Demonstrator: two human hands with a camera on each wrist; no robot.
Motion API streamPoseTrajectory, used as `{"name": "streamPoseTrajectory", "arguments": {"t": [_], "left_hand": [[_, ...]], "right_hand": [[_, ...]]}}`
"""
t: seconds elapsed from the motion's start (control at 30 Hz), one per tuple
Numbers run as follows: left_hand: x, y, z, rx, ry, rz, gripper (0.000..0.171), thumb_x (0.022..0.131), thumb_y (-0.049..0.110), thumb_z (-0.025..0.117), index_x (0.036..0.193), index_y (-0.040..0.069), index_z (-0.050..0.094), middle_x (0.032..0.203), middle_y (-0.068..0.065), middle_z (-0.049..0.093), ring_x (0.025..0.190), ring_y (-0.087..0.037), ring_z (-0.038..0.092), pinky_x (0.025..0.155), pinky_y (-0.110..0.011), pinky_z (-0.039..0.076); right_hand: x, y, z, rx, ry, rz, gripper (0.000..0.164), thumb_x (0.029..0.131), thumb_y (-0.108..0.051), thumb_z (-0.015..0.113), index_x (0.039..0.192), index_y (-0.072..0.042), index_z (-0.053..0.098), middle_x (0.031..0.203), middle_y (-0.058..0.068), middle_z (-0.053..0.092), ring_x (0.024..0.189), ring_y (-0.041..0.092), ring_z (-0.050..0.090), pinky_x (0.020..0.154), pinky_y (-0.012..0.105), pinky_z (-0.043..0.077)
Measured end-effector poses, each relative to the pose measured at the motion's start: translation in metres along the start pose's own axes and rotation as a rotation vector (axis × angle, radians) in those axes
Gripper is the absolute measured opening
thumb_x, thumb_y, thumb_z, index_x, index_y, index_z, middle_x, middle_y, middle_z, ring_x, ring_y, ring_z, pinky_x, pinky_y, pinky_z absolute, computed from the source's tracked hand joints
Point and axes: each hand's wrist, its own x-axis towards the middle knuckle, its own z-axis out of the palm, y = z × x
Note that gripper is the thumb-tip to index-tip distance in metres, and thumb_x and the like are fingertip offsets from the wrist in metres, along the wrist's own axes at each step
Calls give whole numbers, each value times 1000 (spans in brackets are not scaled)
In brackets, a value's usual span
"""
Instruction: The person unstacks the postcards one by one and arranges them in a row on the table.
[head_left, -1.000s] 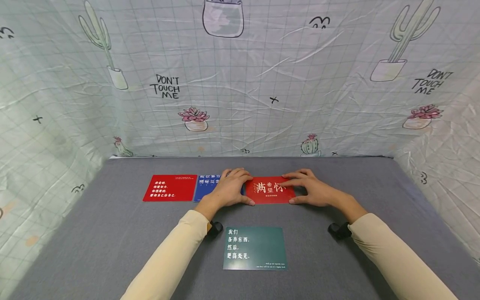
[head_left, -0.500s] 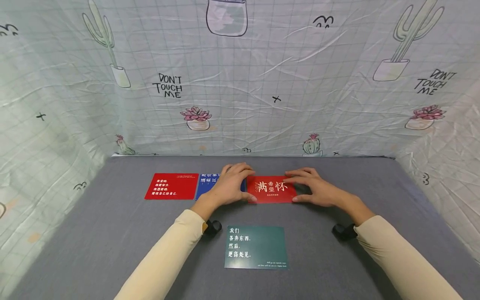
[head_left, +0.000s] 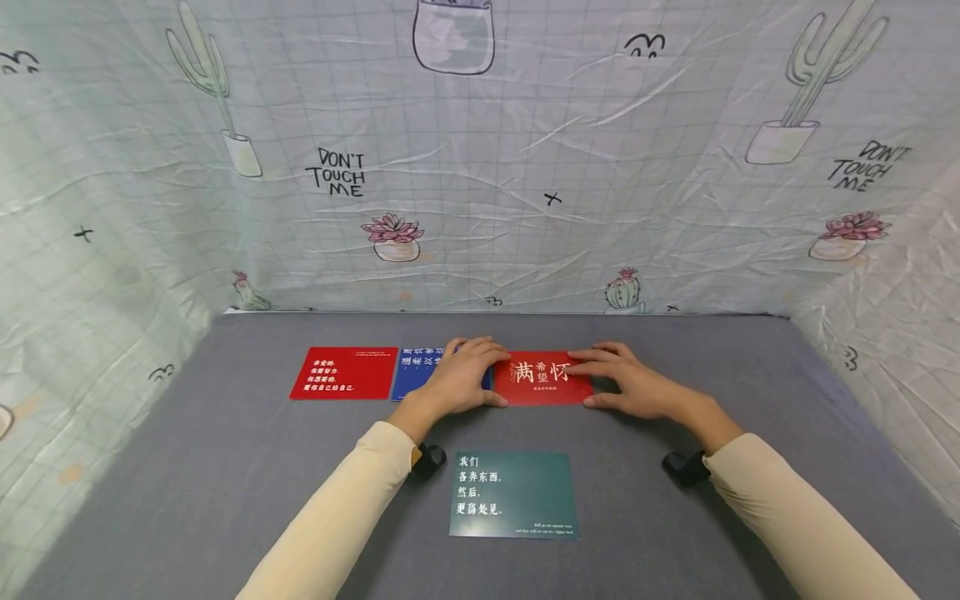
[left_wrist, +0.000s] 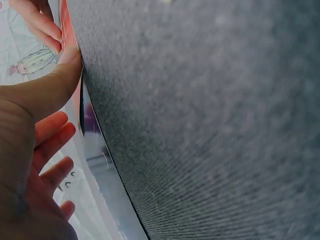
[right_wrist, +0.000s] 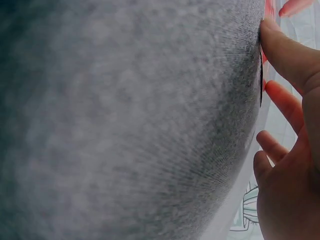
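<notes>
A red postcard [head_left: 542, 379] with white Chinese lettering lies at the back of the table, right of a blue postcard [head_left: 416, 371]. My left hand [head_left: 461, 375] holds its left side, thumb at the near corner and fingers toward the far corner. That hand covers much of the blue card. At the opposite side my right hand [head_left: 633, 383] holds the card the same way, one finger lying over its face. In the left wrist view, the thumb [left_wrist: 70, 62] presses at the red card's edge. The right thumb [right_wrist: 275, 37] sits at the edge too.
Another red postcard [head_left: 345, 373] lies left of the blue one, in the same row. A green postcard [head_left: 513, 494] lies nearer, between the forearms. The grey table [head_left: 225, 492] meets a cactus-print cloth [head_left: 480, 167] behind and at both sides.
The red card has stayed nearly in place between both hands. Over the last half second the fingers have shifted slightly on it. The head view has moved a little.
</notes>
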Motion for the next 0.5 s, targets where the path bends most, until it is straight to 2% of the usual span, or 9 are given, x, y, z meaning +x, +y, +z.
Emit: {"name": "streamPoseTrajectory", "arguments": {"t": [0.33, 0.5], "left_hand": [[2, -1, -2, -16, -41, -29, 68, 79, 43, 75, 137, 15, 52, 141, -1, 48, 139, -22, 28, 111, -47, 16], [1, -4, -1, -41, -18, -22, 67, 79, 43, 75, 137, 15, 53, 141, -2, 48, 138, -22, 28, 110, -48, 15]], "right_hand": [[3, -1, -3, -4, 2, -10, 53, 89, -24, 70, 138, -15, 53, 150, 10, 36, 136, 40, 17, 102, 61, 28], [3, -2, -2, -12, 9, -12, 54, 88, -25, 70, 139, -15, 52, 150, 9, 36, 135, 40, 17, 101, 61, 28]]}}
